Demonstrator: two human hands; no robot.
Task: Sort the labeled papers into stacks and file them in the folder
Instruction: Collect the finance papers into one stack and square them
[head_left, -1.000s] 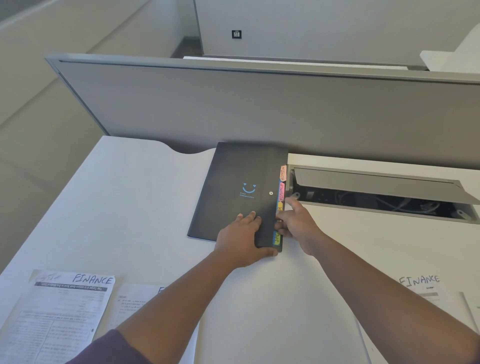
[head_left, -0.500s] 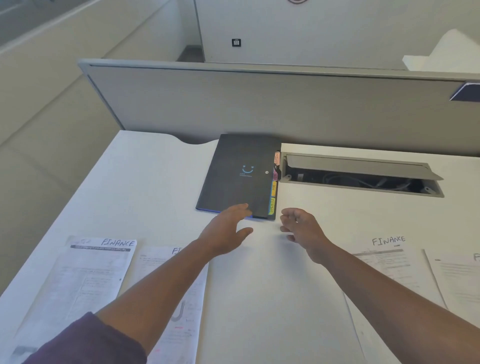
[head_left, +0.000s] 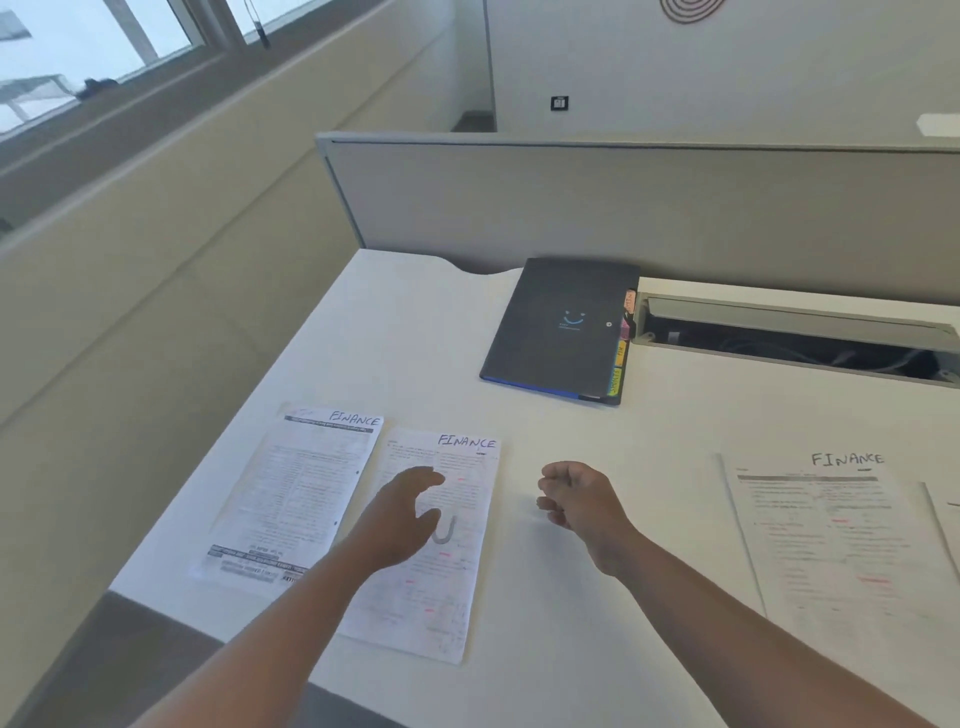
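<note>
While both hands hung over the white worktop (head_left: 597, 431), neither held anything. Left hand (head_left: 400, 519) was above the second FINANCE sheet (head_left: 457, 582), fingers (head_left: 421, 475) spread apart, thumb split off to the side; contact with the paper couldn't be told. Right hand (head_left: 584, 501) was over bare surface just right of that sheet, fingers (head_left: 553, 480) loosely curled inward, apart, empty.

Papers: first FINANCE sheet (head_left: 296, 493) lay flat just left of the left fingers, edge beside the second sheet. Third FINANCE sheet (head_left: 831, 540) lay well to the right of the right fingers, with another sheet's edge (head_left: 943, 519) past it, cut off by the frame. All flat, handwritten label at the top.

Folder (head_left: 561, 327): dark, closed, smile logo on the cover, flat on the worktop well beyond both sets of fingers, at the far edge. Coloured index tabs (head_left: 621, 353) stuck out along its right side. Blue edge showed along its near side.

Surroundings: open cable tray (head_left: 795, 338) recessed in the worktop just right of the folder, flap raised, cables inside. Grey divider panel (head_left: 623, 208) ran along the back edge. Cutout notch (head_left: 480, 267) in the worktop left of the folder. Beige wall and window (head_left: 93, 47) to the left, white wall behind with a small dark plate (head_left: 559, 103).
</note>
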